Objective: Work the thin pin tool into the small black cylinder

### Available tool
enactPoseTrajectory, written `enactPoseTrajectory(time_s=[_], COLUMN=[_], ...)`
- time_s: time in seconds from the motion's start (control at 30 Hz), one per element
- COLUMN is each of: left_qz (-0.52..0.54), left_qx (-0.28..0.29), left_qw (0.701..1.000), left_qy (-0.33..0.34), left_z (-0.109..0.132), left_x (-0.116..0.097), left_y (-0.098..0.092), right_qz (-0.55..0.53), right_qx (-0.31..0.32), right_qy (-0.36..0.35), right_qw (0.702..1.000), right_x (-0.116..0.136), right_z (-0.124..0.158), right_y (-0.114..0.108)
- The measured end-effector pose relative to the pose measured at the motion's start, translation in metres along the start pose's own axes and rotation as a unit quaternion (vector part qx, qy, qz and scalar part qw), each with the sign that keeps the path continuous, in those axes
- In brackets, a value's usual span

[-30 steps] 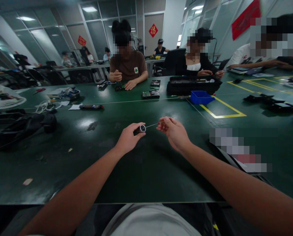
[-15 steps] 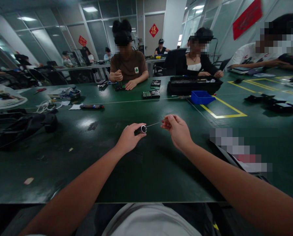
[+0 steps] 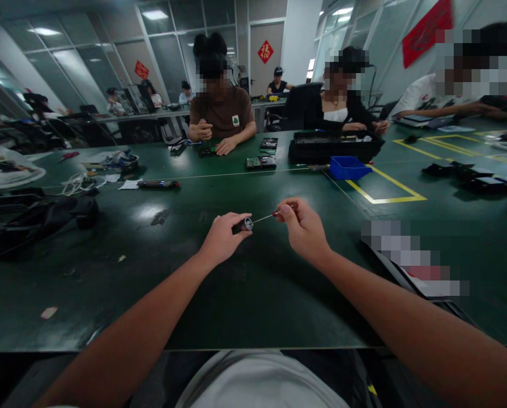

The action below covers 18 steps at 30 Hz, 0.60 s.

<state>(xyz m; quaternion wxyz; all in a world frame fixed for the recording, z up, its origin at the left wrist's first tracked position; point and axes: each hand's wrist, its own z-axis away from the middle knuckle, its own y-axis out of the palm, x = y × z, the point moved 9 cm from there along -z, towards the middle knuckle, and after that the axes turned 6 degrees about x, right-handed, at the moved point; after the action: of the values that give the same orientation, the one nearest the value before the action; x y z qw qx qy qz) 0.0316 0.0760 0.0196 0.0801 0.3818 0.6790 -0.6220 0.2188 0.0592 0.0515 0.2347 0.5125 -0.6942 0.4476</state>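
Observation:
My left hand [image 3: 224, 237] is closed around a black cylinder [image 3: 241, 226] with a pale ring at its open end, which faces right. In my right hand [image 3: 303, 226] is a screwdriver [image 3: 277, 213] with a red handle, gripped between thumb and fingers. Its thin metal shaft points left and its tip reaches the ringed end of the cylinder. How deep the tip sits inside, I cannot tell. Both hands are above the green table [image 3: 253, 306], and most of the cylinder is hidden by my left hand.
A blue tray [image 3: 349, 168] stands beside a long black case [image 3: 336, 148]. Circuit-board devices [image 3: 260, 162] lie before a person [image 3: 221, 113] across the table. At left are a pen-shaped tool [image 3: 157, 185] and a black bag-like item [image 3: 45, 218]. A dark-edged item [image 3: 406, 272], partly blurred, lies at right.
My right hand has turned, with its thumb now lower and more of the red handle showing. The left hand and the cylinder stay almost in place.

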Motion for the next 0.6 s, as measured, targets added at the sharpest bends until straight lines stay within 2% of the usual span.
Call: enactPoseTrajectory(time_s=[0.27, 0.47, 0.6], left_qz=[0.001, 0.138, 0.227], left_qx=[0.001, -0.039, -0.040], left_qw=[1.000, 0.988, 0.971], left_qy=[-0.003, -0.056, -0.065], left_z=[0.000, -0.003, -0.006], left_x=[0.002, 0.021, 0.026], left_y=[-0.001, -0.009, -0.010], right_qz=[0.077, 0.071, 0.062], right_qx=[-0.007, -0.033, -0.047], right_qy=[-0.003, 0.007, 0.004], right_qw=[0.997, 0.997, 0.997], right_x=[0.003, 0.004, 0.006], right_z=[-0.002, -0.001, -0.001], right_y=[-0.004, -0.011, -0.014])
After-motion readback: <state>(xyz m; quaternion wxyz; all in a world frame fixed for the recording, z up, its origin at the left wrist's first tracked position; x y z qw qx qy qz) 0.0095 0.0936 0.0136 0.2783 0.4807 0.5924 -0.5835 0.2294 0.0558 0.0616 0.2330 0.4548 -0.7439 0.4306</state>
